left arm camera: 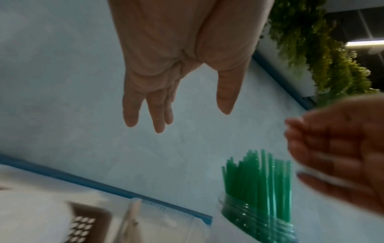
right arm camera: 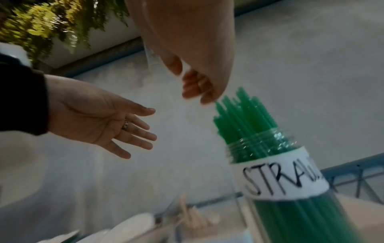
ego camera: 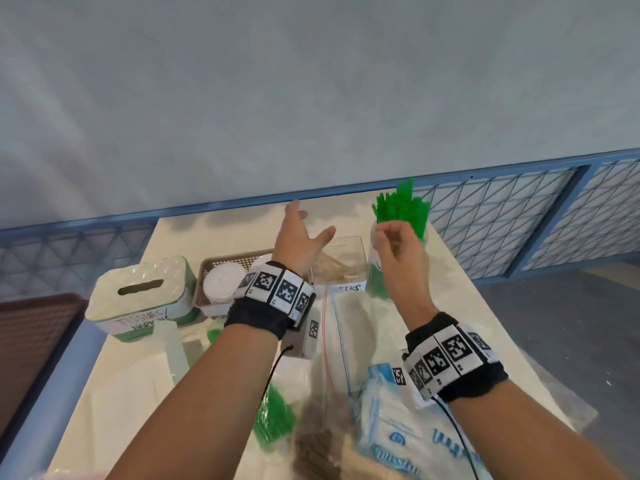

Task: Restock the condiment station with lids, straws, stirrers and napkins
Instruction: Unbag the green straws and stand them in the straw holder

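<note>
Green straws (ego camera: 398, 209) stand in a clear jar (ego camera: 375, 271) labelled STRAWS (right arm camera: 280, 177) at the table's far right. My right hand (ego camera: 394, 247) hovers at the straw tips (right arm camera: 239, 118), fingers curled, fingertips (right arm camera: 205, 98) touching one tip. A bit of clear plastic film (right arm camera: 150, 54) seems pinched in that hand. My left hand (ego camera: 301, 233) is spread flat and holds nothing, raised above the clear stirrer box (ego camera: 346, 258). A brown basket (ego camera: 221, 263) holds white lids (ego camera: 223, 282). A tissue box (ego camera: 145, 289) stands to its left.
Near me lie a napkin pack (ego camera: 398, 427), a bag of green straws (ego camera: 273, 417), a bag of brown stirrers (ego camera: 318, 441) and a clear zip bag (ego camera: 336, 327). A blue mesh railing (ego camera: 519, 202) runs behind the table (ego camera: 467, 306).
</note>
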Tool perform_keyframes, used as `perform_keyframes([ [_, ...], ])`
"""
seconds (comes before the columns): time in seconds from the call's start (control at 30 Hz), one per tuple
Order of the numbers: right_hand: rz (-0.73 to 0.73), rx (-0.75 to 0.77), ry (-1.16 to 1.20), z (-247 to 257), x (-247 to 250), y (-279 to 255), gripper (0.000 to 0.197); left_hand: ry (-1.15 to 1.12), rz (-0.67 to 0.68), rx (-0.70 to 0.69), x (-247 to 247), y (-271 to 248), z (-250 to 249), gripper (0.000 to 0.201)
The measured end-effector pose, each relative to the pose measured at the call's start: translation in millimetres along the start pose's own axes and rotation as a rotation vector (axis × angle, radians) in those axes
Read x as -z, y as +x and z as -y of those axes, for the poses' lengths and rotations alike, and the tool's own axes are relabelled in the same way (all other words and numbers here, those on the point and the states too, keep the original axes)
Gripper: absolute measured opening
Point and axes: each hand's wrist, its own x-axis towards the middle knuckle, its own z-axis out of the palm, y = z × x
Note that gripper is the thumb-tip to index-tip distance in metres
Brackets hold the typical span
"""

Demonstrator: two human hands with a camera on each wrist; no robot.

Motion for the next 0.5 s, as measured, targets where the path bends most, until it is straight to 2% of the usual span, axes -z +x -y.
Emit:
perform_keyframes([
  [0.1,0.347,-0.323,-0.068,-16.7,-22.3,-38.8,0.013,-0.031,-0.081,0.134,21.9,-23.6,31.7,0.070],
  [0.2,0.505,-0.600,0.000,-35.5,-40.8,-67.5,0.020,0.005,-0.145,0.293,31.8,-44.9,68.5,0.071],
  [0.33,0.668,-0.684,-0.084,-50.9,-60.4,-85.5,0.020,0.090,-0.250,0.596,29.1,-68.1,108.2,0.076],
  [0.4,0.717,-0.676,-0.109,-52.9,-69.4,-91.3,0.022,0.155,-0.229,0.756,23.1,-81.1,122.6,0.075],
  [0.5,0.840,-0.637,-0.185,-52.8,-82.6,-102.0,0.022,0.102,-0.148,0.907,15.9,-94.8,139.7,0.070],
])
